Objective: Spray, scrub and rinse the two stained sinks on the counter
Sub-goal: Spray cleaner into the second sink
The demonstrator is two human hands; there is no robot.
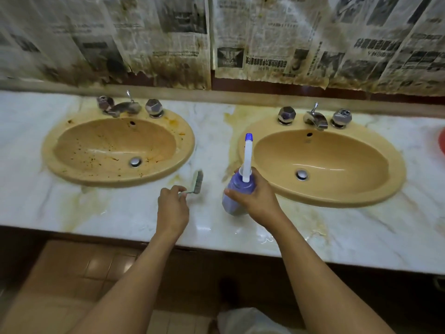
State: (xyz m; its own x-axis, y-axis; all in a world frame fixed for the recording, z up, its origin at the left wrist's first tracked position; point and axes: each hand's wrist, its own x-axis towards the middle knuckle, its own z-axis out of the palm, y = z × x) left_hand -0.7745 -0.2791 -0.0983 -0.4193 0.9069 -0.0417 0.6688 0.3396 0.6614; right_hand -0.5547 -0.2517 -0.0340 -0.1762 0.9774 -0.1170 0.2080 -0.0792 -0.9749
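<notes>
Two tan oval sinks are set into a marble counter (113,213). The left sink (72,174) is speckled with brown and orange stains. The right sink (395,186) looks smooth and glossy. Between them, my right hand (255,196) grips a purple bottle (237,186) with a long white neck and blue tip, standing on the counter. My left hand (172,206) pinches the handle of a small scrub brush (197,183), whose bristle head lies on the counter near the left sink's rim.
Each sink has a chrome faucet with two knobs, at the left (126,107) and the right (315,118). Stained newspaper (265,37) covers the wall. Yellow stains mark the counter between the sinks. A red object (441,142) shows at the right edge.
</notes>
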